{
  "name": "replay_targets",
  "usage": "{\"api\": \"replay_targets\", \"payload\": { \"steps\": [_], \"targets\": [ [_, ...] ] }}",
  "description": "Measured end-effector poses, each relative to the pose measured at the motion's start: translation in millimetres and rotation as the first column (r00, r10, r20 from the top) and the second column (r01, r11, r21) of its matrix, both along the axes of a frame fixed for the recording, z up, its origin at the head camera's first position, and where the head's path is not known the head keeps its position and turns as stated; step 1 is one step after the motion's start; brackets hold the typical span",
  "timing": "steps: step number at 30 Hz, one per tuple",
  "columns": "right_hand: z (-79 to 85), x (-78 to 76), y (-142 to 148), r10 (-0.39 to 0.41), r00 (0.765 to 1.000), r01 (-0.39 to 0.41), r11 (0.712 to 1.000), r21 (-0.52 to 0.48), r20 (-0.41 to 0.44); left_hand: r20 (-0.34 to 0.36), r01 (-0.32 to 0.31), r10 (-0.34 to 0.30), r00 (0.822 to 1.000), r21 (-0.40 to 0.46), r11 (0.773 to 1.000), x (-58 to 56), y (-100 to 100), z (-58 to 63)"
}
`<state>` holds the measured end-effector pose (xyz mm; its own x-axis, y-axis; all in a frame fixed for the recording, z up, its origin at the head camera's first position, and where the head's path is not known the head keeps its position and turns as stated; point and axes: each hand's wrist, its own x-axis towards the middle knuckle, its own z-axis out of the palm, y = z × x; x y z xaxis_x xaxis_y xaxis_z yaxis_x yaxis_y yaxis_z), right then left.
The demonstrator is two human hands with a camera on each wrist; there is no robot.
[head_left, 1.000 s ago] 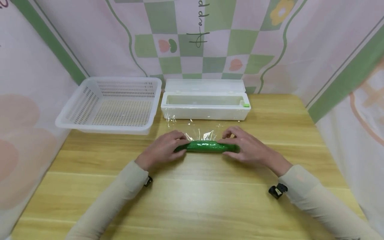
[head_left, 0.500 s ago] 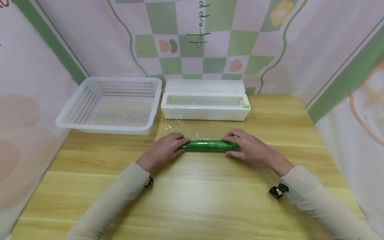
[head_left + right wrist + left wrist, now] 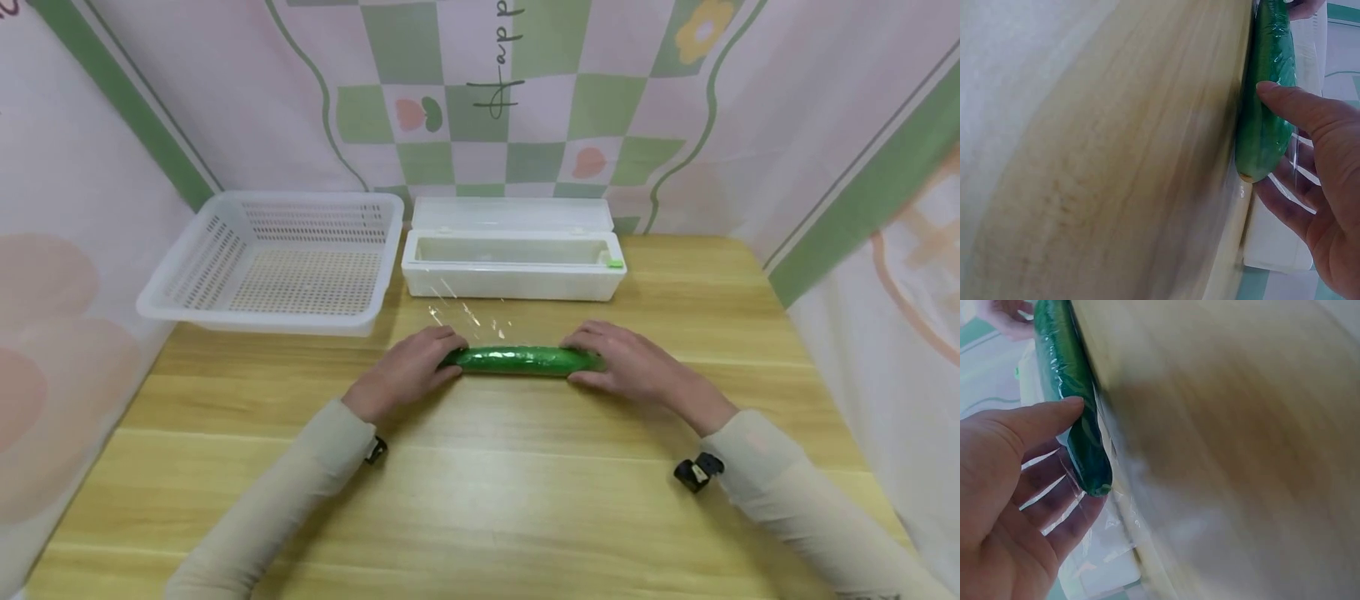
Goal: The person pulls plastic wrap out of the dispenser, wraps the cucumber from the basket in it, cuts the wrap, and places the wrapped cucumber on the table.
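A green cucumber [image 3: 517, 360] lies crosswise on the table, with shiny clear cling film [image 3: 468, 315] over its surface. My left hand [image 3: 408, 367] holds its left end; in the left wrist view the thumb presses the near side and the fingers [image 3: 1082, 522] reach behind the tip. At the other end my right hand [image 3: 626, 362] grips it likewise, its thumb [image 3: 1291, 103] on top of the cucumber [image 3: 1263, 128] in the right wrist view. Creased film stretches from the cucumber toward a white film dispenser box [image 3: 513, 282], whose lid [image 3: 513, 214] is raised.
Left of the dispenser stands a white perforated plastic basket [image 3: 258, 321] near the table's left edge. A green slider [image 3: 615, 264] sits at the dispenser's right front. A printed curtain [image 3: 480, 125] hangs behind the wooden table [image 3: 480, 500].
The cucumber has shifted slightly away from me, toward the dispenser, turning under both hands. The right hand has moved a little outward, and the creases in the film lie differently.
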<state>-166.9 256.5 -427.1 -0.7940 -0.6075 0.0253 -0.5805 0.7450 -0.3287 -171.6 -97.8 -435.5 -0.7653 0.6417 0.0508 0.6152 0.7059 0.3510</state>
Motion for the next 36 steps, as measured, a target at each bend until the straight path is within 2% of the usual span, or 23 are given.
{"api": "replay_targets", "payload": {
  "steps": [4,9,16,23,28,31,36],
  "targets": [
    [3.3,-2.9,0,-0.002,1.0,0.002,1.0,-0.006,0.028,0.021,-0.008,0.007,1.0,0.039,0.999,-1.3,-1,1.7],
    [4.3,-7.5,1,0.008,0.998,-0.007,1.0,-0.015,0.054,0.089,-0.006,-0.001,0.996,0.079,0.997,-5.3,0,5.0],
    [6.2,-10.4,0,-0.009,0.993,0.014,0.999,-0.045,0.119,0.142,-0.004,-0.003,0.99,0.046,0.999,-10.8,1,9.8],
    [8.6,-12.7,0,-0.005,0.992,0.011,0.999,-0.05,0.129,0.192,-0.016,0.009,0.981,0.038,0.999,-14.4,3,17.1],
    [8.6,-16.3,1,-0.008,0.991,0.013,0.999,-0.037,0.135,0.247,-0.024,0.007,0.969,0.067,0.997,-20.7,4,19.5],
    [9.1,-17.7,1,-0.018,0.988,0.026,0.998,-0.05,0.152,0.297,-0.047,0.019,0.955,0.089,0.995,-25.5,4,21.3],
    [10.1,-21.3,1,-0.013,0.986,0.023,0.998,-0.059,0.166,0.339,-0.084,0.046,0.94,0.099,0.992,-32.9,4,24.2]
  ]
}}
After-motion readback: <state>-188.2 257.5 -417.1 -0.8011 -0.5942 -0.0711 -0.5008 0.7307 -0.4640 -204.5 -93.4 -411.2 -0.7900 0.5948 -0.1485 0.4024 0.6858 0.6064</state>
